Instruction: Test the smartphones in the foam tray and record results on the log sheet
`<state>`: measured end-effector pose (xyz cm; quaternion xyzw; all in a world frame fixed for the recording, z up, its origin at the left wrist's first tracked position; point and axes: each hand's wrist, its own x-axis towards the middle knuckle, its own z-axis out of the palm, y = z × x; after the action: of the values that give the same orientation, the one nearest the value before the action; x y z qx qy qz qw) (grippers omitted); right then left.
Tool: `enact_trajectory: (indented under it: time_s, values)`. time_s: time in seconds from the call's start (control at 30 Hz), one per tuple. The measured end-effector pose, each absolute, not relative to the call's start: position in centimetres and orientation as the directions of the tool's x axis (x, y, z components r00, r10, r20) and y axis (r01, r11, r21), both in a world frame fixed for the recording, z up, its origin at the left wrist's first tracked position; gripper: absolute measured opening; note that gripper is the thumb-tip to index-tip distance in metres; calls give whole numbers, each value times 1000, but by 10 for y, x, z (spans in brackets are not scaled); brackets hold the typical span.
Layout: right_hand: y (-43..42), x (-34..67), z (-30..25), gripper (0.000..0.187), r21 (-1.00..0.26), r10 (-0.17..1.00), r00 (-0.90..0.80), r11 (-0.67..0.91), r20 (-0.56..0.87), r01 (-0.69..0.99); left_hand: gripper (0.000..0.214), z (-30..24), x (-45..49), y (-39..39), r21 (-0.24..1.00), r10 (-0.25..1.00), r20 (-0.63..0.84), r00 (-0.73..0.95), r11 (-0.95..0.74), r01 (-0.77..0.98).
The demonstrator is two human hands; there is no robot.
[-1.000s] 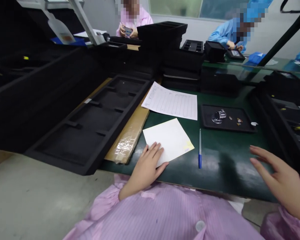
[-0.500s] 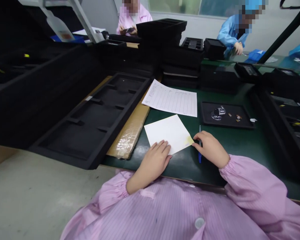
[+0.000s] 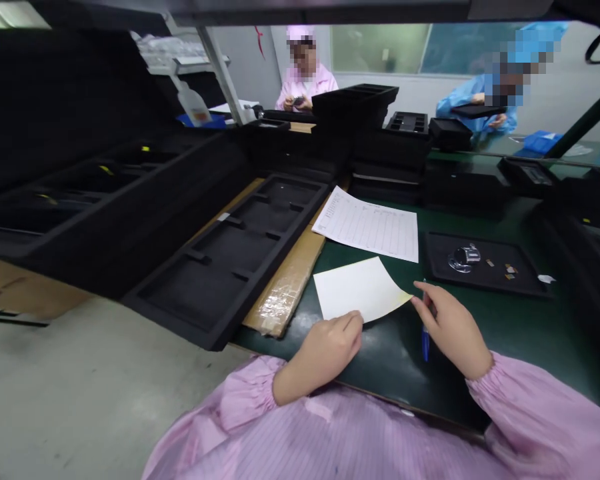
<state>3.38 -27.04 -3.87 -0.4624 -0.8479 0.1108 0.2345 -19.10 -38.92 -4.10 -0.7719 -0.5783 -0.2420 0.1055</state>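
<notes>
A blank white sheet lies on the green table top in front of me. My left hand is curled, its fingertips pinching the sheet's near edge. My right hand rests on the table at the sheet's right corner, fingers partly bent and touching that corner, which is lifted slightly. A blue pen lies under my right hand, mostly covered by it.
A printed form lies beyond the sheet. A black tray with a metal part and small bits sits right. Black foam trays and a cardboard strip lie left. Two people work at the far bench.
My right hand came in from the far right to the sheet's right corner. My left hand curled onto the sheet's near edge. The view tilted up.
</notes>
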Motion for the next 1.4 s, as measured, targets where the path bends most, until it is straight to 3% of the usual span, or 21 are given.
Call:
enact_trajectory:
  time_s: [0.07, 0.13, 0.2, 0.3, 0.37, 0.43, 0.5, 0.57, 0.63, 0.7, 0.77, 0.83, 0.93, 1.13, 1.27, 1.4]
  values:
    - [-258, 21, -28, 33, -402, 812, -509, 584, 285, 706, 16, -31, -196, -390, 133, 835, 534, 132, -237, 962]
    - [-239, -2, -19, 32, -300, 803, -558, 596, 208, 745, 17, -16, -208, -392, 186, 810, 586, -12, -120, 975]
    - [-217, -33, -15, 29, -180, 791, -602, 612, 111, 770, 15, 5, -226, -394, 336, 743, 629, -228, 5, 942]
    - [-192, -89, -22, 34, -122, 769, -635, 639, 77, 760, 13, 48, -250, -398, 563, 556, 646, -523, 115, 818]
    - [-183, -123, -31, 47, -87, 767, -637, 642, 76, 762, 13, 77, -262, -400, 567, 349, 725, -594, 187, 802]
    - [-179, -147, -36, 52, -53, 784, -616, 620, 75, 782, 16, 96, -271, -400, 523, 89, 824, -560, 261, 811]
    - [-175, -158, -35, 47, -25, 793, -606, 609, 60, 793, 21, 101, -281, -397, 460, 17, 868, -496, 347, 817]
    - [-172, -158, -28, 38, -2, 780, -624, 625, 38, 781, 27, 88, -293, -392, 376, 190, 841, -507, 468, 800]
    - [-170, -152, -20, 33, 16, 758, -652, 652, 23, 758, 30, 64, -301, -386, 254, 491, 668, -559, 556, 791]
    - [-173, -145, -12, 28, 34, 748, -663, 663, 24, 748, 29, 39, -298, -380, 160, 674, 475, -566, 566, 809]
    - [-182, -138, -6, 22, 54, 762, -646, 644, 33, 763, 34, 24, -281, -370, 178, 789, 348, -507, 475, 862]
    - [-197, -129, -4, 24, 83, 796, -604, 599, 50, 796, 38, 20, -257, -354, 286, 873, 268, -408, 332, 899]
    - [-232, -104, -4, 30, 136, 838, -539, 526, 85, 839, 29, 28, -226, -309, 373, 921, 167, -351, 271, 888]
    - [-293, -17, -29, 49, 203, 904, -424, 406, 52, 891, 34, 27, -243, -209, 512, 825, 99, -557, 438, 739]
    - [-299, 21, -49, 53, 12, 835, -547, 547, 59, 837, 32, 21, -265, -195, 657, 830, 39, -556, 398, 641]
    - [-300, 50, -48, 37, -128, 818, -558, 574, 143, 809, 30, 31, -266, -205, 812, 908, -13, -420, 254, 525]
